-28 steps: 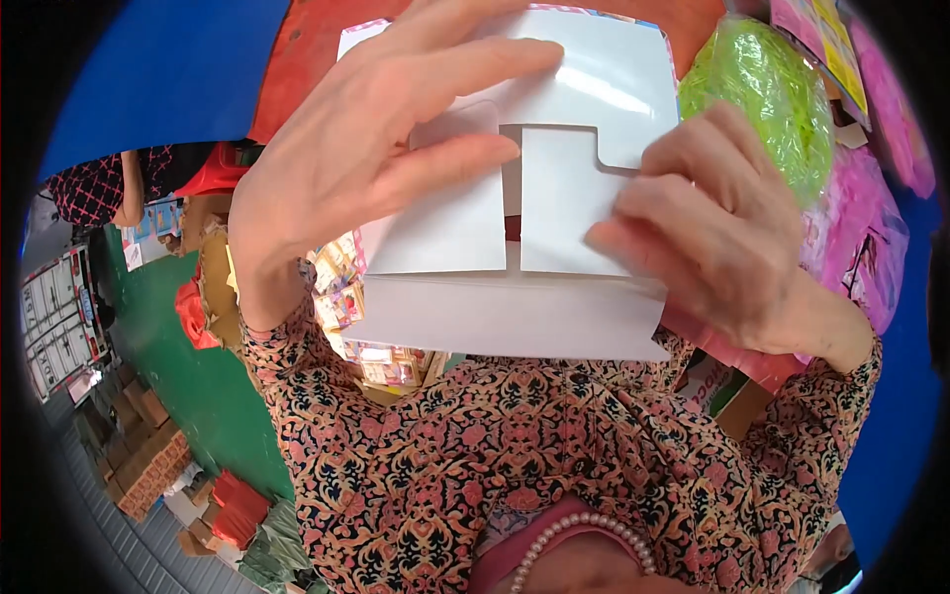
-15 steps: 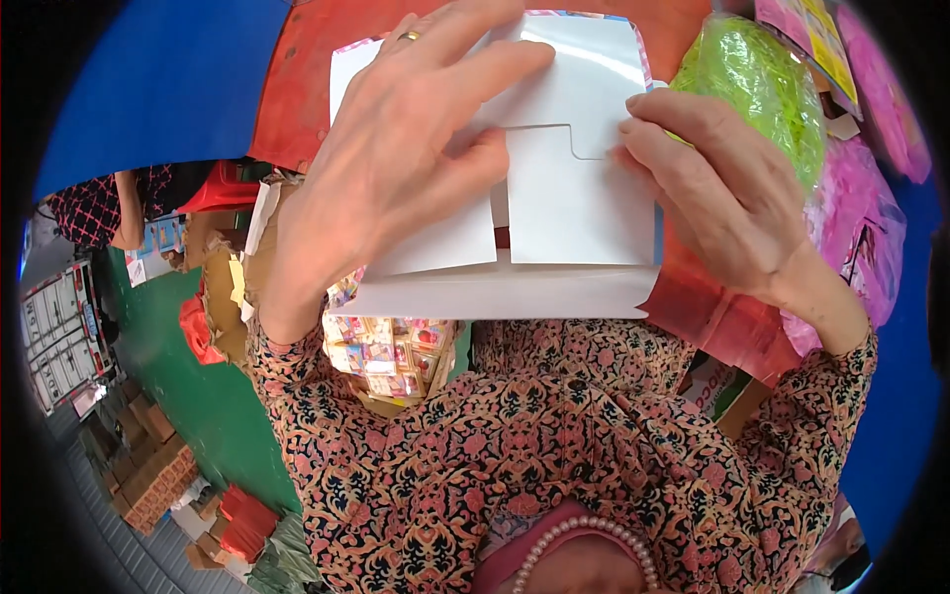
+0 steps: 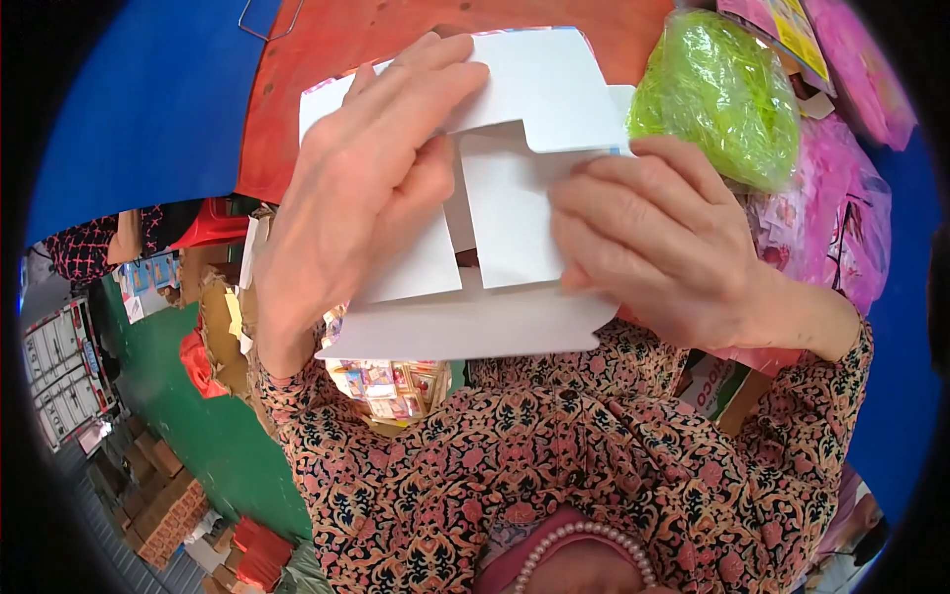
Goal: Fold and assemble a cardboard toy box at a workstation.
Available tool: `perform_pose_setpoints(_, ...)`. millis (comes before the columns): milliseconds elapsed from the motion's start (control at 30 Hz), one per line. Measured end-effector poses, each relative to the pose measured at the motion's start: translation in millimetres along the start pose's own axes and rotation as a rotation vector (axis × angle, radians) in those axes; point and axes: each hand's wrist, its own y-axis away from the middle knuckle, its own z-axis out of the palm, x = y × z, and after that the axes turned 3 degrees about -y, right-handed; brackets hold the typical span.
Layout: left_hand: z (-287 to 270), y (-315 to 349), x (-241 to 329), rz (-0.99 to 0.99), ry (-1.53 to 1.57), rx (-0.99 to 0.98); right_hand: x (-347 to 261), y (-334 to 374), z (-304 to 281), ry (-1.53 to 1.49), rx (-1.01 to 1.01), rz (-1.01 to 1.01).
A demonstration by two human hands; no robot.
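A white cardboard box (image 3: 544, 74) with a printed, coloured outer edge lies before me, its unprinted flaps partly folded. My left hand (image 3: 361, 188) bears on its left side, fingers close together over the upper flap and thumb bent near that flap's stepped edge. Curled fingers of my right hand (image 3: 663, 233) press at the right side, over the lower right flap; they are somewhat blurred. A narrow gap separates the two lower flaps, while a front panel (image 3: 465, 322) sticks out toward me. The box's underside is hidden.
On the red table (image 3: 346, 35), a clear bag of bright green shreds (image 3: 712, 109) sits right, beside pink plastic packs (image 3: 831, 218). Small colourful packets (image 3: 396, 386) are below the box. Left are an opened carton (image 3: 228, 307), another person's arm (image 3: 126, 238) and stacked cartons (image 3: 163, 505).
The box has shifted slightly left and toward me, its upper flap lifting from the lower ones. My right hand has moved inward over the right flap; my left fingers have drawn together.
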Motion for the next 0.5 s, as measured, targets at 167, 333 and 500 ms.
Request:
perform_pose_setpoints(167,-3,-5,-5,0.007,0.09,-0.002,-2,-11,-5,0.039,-0.102,0.327)
perform_pose_setpoints(333,-9,-8,-4,-0.089,0.178,-0.021,9,-23,-12,-0.126,-0.18,0.375)
perform_pose_setpoints(500,-18,-2,-11,-0.135,0.276,-0.024,29,-34,-18,-0.284,-0.243,0.29)
